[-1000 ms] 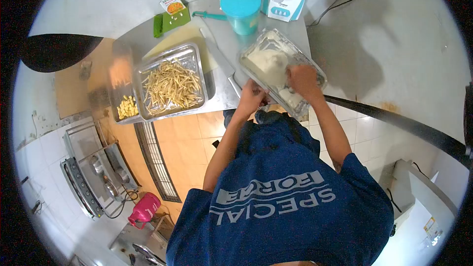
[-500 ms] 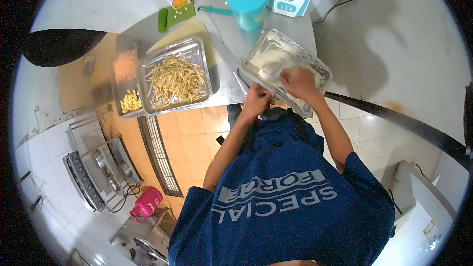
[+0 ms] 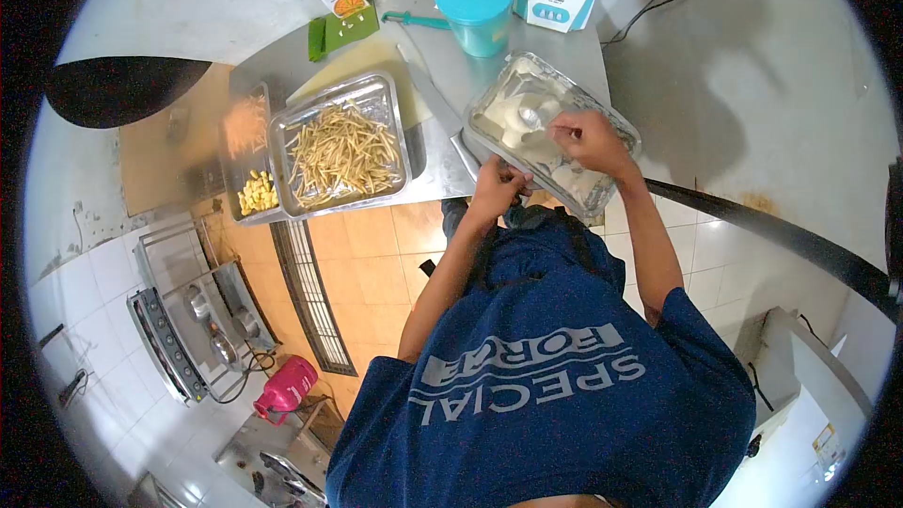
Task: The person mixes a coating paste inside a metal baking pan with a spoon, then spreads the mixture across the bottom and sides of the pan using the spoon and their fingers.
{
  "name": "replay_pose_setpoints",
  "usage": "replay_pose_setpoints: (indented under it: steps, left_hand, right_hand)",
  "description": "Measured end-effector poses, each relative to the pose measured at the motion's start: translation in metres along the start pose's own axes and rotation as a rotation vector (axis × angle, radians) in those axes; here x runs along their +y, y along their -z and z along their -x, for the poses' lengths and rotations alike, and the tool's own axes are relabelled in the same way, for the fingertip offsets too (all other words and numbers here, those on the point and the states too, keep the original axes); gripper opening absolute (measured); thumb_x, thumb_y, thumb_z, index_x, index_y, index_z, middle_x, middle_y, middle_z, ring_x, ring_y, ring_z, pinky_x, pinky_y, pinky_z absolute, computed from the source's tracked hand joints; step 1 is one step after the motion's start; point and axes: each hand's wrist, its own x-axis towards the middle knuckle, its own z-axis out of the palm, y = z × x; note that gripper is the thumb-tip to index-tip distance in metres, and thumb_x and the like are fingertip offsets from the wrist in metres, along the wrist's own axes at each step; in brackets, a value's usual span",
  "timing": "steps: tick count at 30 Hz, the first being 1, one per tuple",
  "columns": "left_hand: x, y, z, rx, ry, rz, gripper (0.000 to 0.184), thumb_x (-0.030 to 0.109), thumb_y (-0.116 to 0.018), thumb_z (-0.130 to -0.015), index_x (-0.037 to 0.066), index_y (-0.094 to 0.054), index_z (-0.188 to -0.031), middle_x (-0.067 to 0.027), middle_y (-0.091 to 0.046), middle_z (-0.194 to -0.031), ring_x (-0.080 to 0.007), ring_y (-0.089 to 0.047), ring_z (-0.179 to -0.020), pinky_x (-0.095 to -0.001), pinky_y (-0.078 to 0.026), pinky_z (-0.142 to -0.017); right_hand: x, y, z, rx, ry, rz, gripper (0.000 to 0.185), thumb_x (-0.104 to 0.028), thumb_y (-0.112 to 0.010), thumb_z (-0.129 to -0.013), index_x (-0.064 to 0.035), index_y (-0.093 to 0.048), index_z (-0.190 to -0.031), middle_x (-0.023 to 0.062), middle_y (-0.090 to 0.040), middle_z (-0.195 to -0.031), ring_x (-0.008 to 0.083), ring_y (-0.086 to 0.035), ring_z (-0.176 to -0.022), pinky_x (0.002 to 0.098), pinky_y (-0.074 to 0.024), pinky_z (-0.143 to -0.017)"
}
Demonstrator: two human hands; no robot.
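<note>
A rectangular metal tray [image 3: 628, 128] stands tilted across the right end of the table, with pale, flour-like powder or paste [image 3: 513, 111] inside. My right hand [image 3: 594, 144] is over it, fingers closed around the handle of a spoon; the spoon's shiny bowl [image 3: 531, 119] rests in the pale stuff. At the near rim of that tray, my left hand [image 3: 499, 191] is closed on the edge. A large knife [image 3: 428, 85] lies just left of the tray, its handle close to my left hand.
Left of the knife, a metal tray [image 3: 404, 155] holds pale cut sticks, partly on a cutting board [image 3: 362, 61]. Another tray has yellow chunks [image 3: 257, 193] and orange shreds [image 3: 246, 127]. Behind stand a turquoise-lidded tub [image 3: 475, 14], a blender [image 3: 557, 0] and a green packet [image 3: 346, 23].
My right hand has moved slightly up and right, and the spoon's bowl has shifted the same way through the pale stuff. My left hand stays at the tray's near rim.
</note>
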Motion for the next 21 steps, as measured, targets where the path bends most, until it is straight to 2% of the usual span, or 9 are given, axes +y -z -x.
replay_pose_setpoints:
  steps: [1,6,7,8,10,14,16,18,21]
  left_hand:
    - [0.008,-0.010,0.004,-0.021,-0.005,-0.003,0.034,0.006,-0.070,-0.089,-0.003,-0.047,-0.112,-0.0091,-0.067,-0.082,-0.0178,-0.070,-0.068,-0.0258,-0.048,-0.048]
    - [-0.008,0.007,-0.006,-0.045,-0.005,-0.006,0.035,0.006,-0.070,-0.089,-0.002,-0.047,-0.114,-0.0080,-0.067,-0.080,-0.0177,-0.070,-0.067,-0.0255,-0.046,-0.046]
    - [-0.012,0.008,-0.008,-0.042,-0.008,-0.006,0.039,0.005,-0.070,-0.089,0.001,-0.045,-0.119,-0.0087,-0.066,-0.078,-0.0165,-0.066,-0.063,-0.0256,-0.045,-0.045]
    - [-0.008,0.001,-0.005,-0.041,-0.014,-0.002,0.043,0.005,-0.070,-0.090,0.003,-0.044,-0.124,-0.0093,-0.066,-0.076,-0.0153,-0.062,-0.059,-0.0257,-0.044,-0.044]
    - [-0.008,0.001,-0.005,-0.030,-0.017,0.009,0.042,0.005,-0.070,-0.090,0.003,-0.044,-0.123,-0.0097,-0.066,-0.077,-0.0154,-0.062,-0.059,-0.0260,-0.044,-0.044]
    - [-0.009,0.003,-0.007,-0.050,-0.033,-0.002,0.039,0.005,-0.069,-0.090,0.003,-0.046,-0.121,-0.0101,-0.066,-0.078,-0.0163,-0.063,-0.059,-0.0267,-0.046,-0.044]
    - [-0.009,0.005,-0.009,-0.031,-0.013,-0.014,0.039,0.005,-0.069,-0.090,0.003,-0.046,-0.121,-0.0099,-0.066,-0.078,-0.0163,-0.063,-0.059,-0.0269,-0.046,-0.044]
    - [-0.006,0.004,-0.007,-0.016,0.009,-0.024,0.039,0.005,-0.069,-0.090,0.002,-0.046,-0.122,-0.0097,-0.066,-0.078,-0.0162,-0.063,-0.059,-0.0270,-0.046,-0.044]
    - [-0.001,0.003,-0.005,-0.032,-0.029,-0.021,0.039,0.005,-0.069,-0.090,0.001,-0.047,-0.122,-0.0092,-0.066,-0.078,-0.0157,-0.063,-0.059,-0.0272,-0.045,-0.043]
  right_hand:
    - [-0.019,0.023,0.009,0.001,-0.004,0.006,0.022,-0.026,-0.068,-0.087,-0.0053,-0.073,-0.093,0.0121,-0.073,-0.084,0.0267,-0.070,-0.074,0.0380,-0.0542,-0.073]
    - [-0.074,0.044,0.018,0.142,0.028,0.017,0.017,-0.017,-0.068,-0.089,-0.0019,-0.071,-0.095,0.0129,-0.072,-0.085,0.0229,-0.069,-0.074,0.0332,-0.0532,-0.071]
    - [-0.084,0.048,0.021,0.139,0.027,0.016,0.017,-0.017,-0.068,-0.089,-0.0019,-0.071,-0.095,0.0129,-0.072,-0.085,0.0229,-0.069,-0.074,0.0332,-0.0532,-0.071]
    - [-0.100,0.062,0.031,0.207,0.101,0.004,0.015,-0.015,-0.069,-0.089,-0.0015,-0.071,-0.094,0.0135,-0.071,-0.084,0.0225,-0.069,-0.074,0.0326,-0.0529,-0.071]
    - [-0.120,0.069,0.040,0.272,0.177,-0.014,0.013,-0.014,-0.069,-0.089,-0.0011,-0.070,-0.093,0.0141,-0.071,-0.082,0.0221,-0.068,-0.074,0.0320,-0.0526,-0.071]
    - [-0.147,0.072,0.053,0.509,0.316,0.210,0.009,-0.013,-0.070,-0.087,-0.0047,-0.070,-0.088,0.0124,-0.067,-0.074,0.0262,-0.065,-0.069,0.0363,-0.0504,-0.065]
    - [-0.139,0.065,0.047,0.580,0.341,0.301,0.007,-0.014,-0.071,-0.086,-0.0072,-0.070,-0.088,0.0118,-0.066,-0.072,0.0280,-0.064,-0.067,0.0388,-0.0495,-0.064]
    - [-0.104,0.044,0.031,0.500,0.252,0.375,0.007,-0.018,-0.070,-0.085,-0.0110,-0.070,-0.087,0.0131,-0.065,-0.071,0.0324,-0.063,-0.067,0.0441,-0.0482,-0.062]
    - [-0.027,0.001,0.010,0.413,0.244,0.547,0.010,-0.022,-0.069,-0.084,-0.0129,-0.070,-0.084,0.0151,-0.064,-0.068,0.0344,-0.064,-0.066,0.0479,-0.0484,-0.062]
